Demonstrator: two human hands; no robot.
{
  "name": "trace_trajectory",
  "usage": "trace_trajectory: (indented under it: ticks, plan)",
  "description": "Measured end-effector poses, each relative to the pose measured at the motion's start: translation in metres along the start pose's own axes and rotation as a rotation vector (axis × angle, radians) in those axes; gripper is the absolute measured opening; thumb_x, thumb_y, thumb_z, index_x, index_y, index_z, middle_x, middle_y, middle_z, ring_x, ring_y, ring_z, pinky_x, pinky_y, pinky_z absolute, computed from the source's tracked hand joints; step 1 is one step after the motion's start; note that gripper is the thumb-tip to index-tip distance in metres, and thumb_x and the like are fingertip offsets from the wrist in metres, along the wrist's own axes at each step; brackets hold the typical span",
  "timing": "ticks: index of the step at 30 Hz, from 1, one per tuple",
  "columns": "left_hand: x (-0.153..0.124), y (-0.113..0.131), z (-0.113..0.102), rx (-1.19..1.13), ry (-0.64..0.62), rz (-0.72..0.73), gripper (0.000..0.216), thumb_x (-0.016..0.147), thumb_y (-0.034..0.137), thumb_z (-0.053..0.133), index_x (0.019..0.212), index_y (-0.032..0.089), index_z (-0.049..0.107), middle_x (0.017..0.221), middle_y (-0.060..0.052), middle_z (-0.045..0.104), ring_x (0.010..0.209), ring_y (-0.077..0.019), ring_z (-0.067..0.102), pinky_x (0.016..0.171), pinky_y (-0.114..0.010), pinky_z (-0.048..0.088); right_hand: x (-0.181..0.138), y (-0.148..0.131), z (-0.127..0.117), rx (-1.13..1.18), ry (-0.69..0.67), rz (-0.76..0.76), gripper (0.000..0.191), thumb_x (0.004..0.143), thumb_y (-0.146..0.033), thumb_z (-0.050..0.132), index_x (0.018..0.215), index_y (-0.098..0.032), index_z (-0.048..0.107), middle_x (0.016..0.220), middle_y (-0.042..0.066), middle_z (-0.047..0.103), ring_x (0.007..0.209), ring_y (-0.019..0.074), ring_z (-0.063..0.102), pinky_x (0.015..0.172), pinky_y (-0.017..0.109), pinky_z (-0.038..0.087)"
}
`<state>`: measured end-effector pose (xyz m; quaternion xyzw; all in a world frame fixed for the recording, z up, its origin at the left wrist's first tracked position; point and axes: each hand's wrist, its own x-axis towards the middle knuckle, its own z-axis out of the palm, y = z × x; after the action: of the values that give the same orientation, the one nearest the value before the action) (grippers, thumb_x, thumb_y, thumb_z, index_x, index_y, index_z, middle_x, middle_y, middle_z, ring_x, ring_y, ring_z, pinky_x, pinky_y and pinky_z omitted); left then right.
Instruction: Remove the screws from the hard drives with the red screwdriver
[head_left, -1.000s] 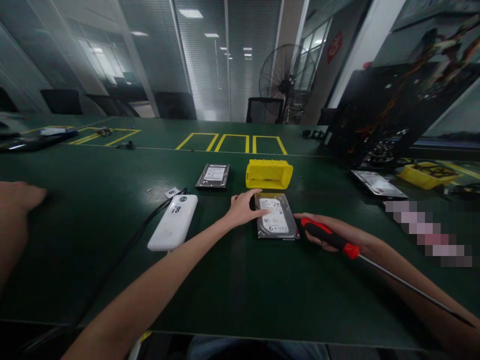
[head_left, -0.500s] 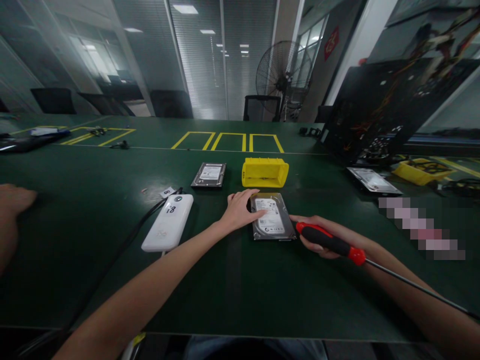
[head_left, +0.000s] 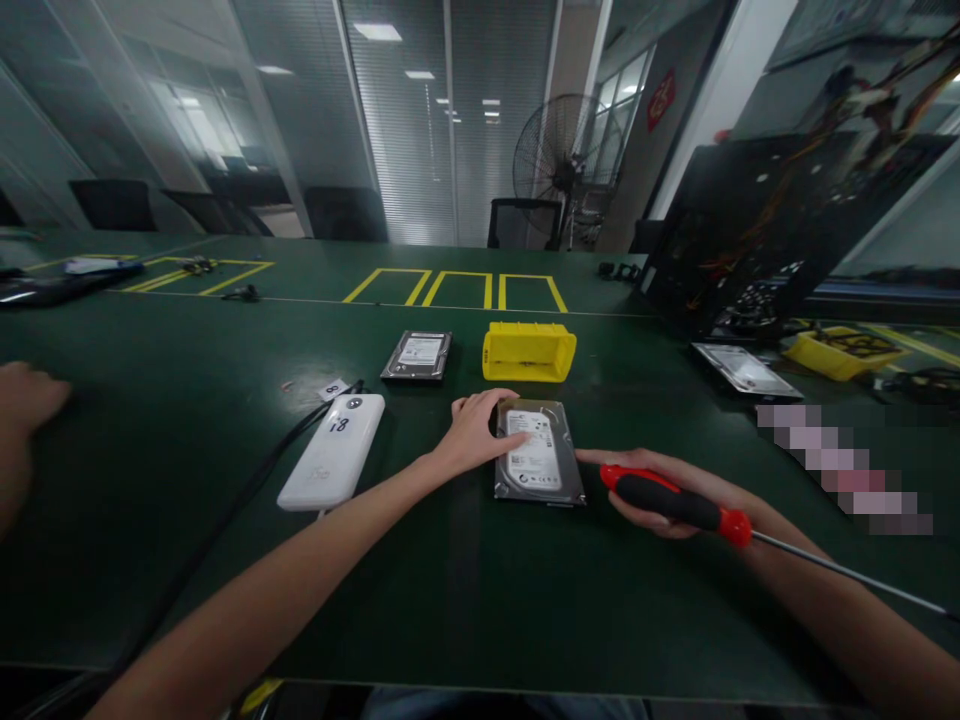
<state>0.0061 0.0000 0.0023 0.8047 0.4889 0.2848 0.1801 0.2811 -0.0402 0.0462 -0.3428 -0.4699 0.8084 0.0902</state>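
Observation:
A silver hard drive (head_left: 534,455) with a white label lies flat on the green table, label side up. My left hand (head_left: 476,432) grips its left side, thumb across the top and fingers at the far-left edge. In my right hand (head_left: 694,468) is a screwdriver (head_left: 667,498) with a red and black handle; its shaft points back along my forearm. The right index finger reaches to the drive's right edge. Beyond the drive stands a yellow bin (head_left: 529,355), its open side facing me. Left of that bin lies another hard drive (head_left: 418,355).
A white power bank (head_left: 334,452) with a black cable sits left of my forearm. At right stand a black computer case (head_left: 757,220), a third drive (head_left: 746,370) and a yellow tray (head_left: 844,355) of cables. Another person's hand (head_left: 30,395) rests at the far left.
The hard drive has slid slightly towards me and a little left, with my left hand on it. My right hand and the screwdriver have come slightly nearer too.

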Motion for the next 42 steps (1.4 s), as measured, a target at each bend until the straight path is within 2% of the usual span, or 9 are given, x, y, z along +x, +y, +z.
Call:
trace_trajectory:
  ticks: [15,20,24,27,29,31,33,37,42]
  plan:
    - [-0.004,0.003,-0.003,0.044,-0.039,-0.059,0.056,0.076,0.059,0.058,0.119,0.025,0.047,0.12,-0.006,0.051,0.113,-0.0278,0.044,0.095,-0.045,0.033,0.002,0.005,-0.007,0.046,0.042,-0.081,0.072,0.091,-0.047,0.039,0.146,-0.008,0.017,0.053,-0.003,0.048,0.035,0.0053,0.034,0.031,0.014,0.028]
    - [-0.005,0.004,-0.002,0.043,-0.063,-0.063,0.059,0.079,0.059,0.055,0.127,0.025,0.044,0.125,-0.007,0.047,0.119,-0.0285,0.041,0.101,-0.047,0.029,0.002,-0.003,-0.008,0.158,0.18,-0.103,0.064,0.091,-0.049,0.041,0.141,-0.011,0.031,0.054,-0.004,0.045,0.039,0.0053,0.033,0.032,0.014,0.028]
    - [-0.005,0.007,-0.01,0.0,-0.091,-0.052,0.056,0.082,0.055,0.054,0.129,0.028,0.042,0.131,-0.007,0.044,0.125,-0.0281,0.038,0.103,-0.048,0.027,-0.007,-0.019,-0.01,0.351,0.529,-0.34,0.041,0.083,-0.052,0.055,0.106,-0.018,0.056,0.058,-0.005,0.041,0.045,0.0035,0.032,0.035,0.012,0.029]
    - [-0.008,0.012,-0.024,-0.046,-0.121,-0.024,0.043,0.083,0.054,0.053,0.117,0.028,0.051,0.128,-0.005,0.047,0.124,-0.027,0.039,0.102,-0.049,0.028,-0.013,-0.036,0.005,0.363,0.786,-0.58,0.022,0.078,-0.036,0.066,0.077,-0.019,0.053,0.063,-0.004,0.04,0.05,0.0039,0.037,0.041,0.014,0.034]
    - [-0.013,0.015,-0.034,-0.086,-0.269,0.071,0.048,0.074,0.058,0.063,0.112,0.03,0.055,0.13,-0.003,0.046,0.125,-0.0285,0.037,0.105,-0.05,0.025,-0.009,-0.05,0.025,0.291,0.936,-0.774,0.02,0.077,-0.034,0.067,0.076,-0.02,0.053,0.067,-0.003,0.041,0.056,0.0055,0.04,0.047,0.017,0.038]
    - [-0.019,0.015,-0.041,-0.101,-0.416,0.179,0.055,0.063,0.057,0.073,0.109,0.031,0.058,0.133,-0.002,0.042,0.129,-0.0311,0.031,0.107,-0.051,0.023,0.002,-0.062,0.047,0.166,0.993,-1.004,0.02,0.076,-0.032,0.067,0.075,-0.019,0.052,0.071,-0.001,0.043,0.061,0.007,0.042,0.052,0.02,0.04]
    - [-0.024,0.014,-0.044,-0.092,-0.473,0.23,0.056,0.059,0.056,0.076,0.107,0.03,0.06,0.135,-0.002,0.039,0.132,-0.0328,0.026,0.109,-0.052,0.02,0.018,-0.071,0.066,0.01,1.022,-1.19,0.023,0.075,-0.035,0.068,0.079,-0.02,0.051,0.073,-0.001,0.045,0.064,0.0085,0.042,0.056,0.022,0.04]
    - [-0.027,0.011,-0.039,-0.072,-0.447,0.26,0.054,0.056,0.058,0.077,0.099,0.028,0.063,0.128,-0.004,0.041,0.131,-0.0345,0.027,0.112,-0.053,0.013,0.048,-0.075,0.085,-0.336,1.012,-1.212,0.027,0.075,-0.043,0.067,0.084,-0.022,0.052,0.073,-0.002,0.047,0.064,0.01,0.045,0.06,0.025,0.044]
    - [-0.025,0.009,-0.032,-0.075,-0.413,0.271,0.049,0.057,0.059,0.076,0.091,0.026,0.064,0.128,-0.004,0.041,0.131,-0.0337,0.027,0.114,-0.051,0.001,0.059,-0.071,0.09,-0.472,0.929,-1.22,0.024,0.077,-0.038,0.067,0.085,-0.021,0.053,0.075,-0.001,0.052,0.062,0.0096,0.05,0.062,0.027,0.048]
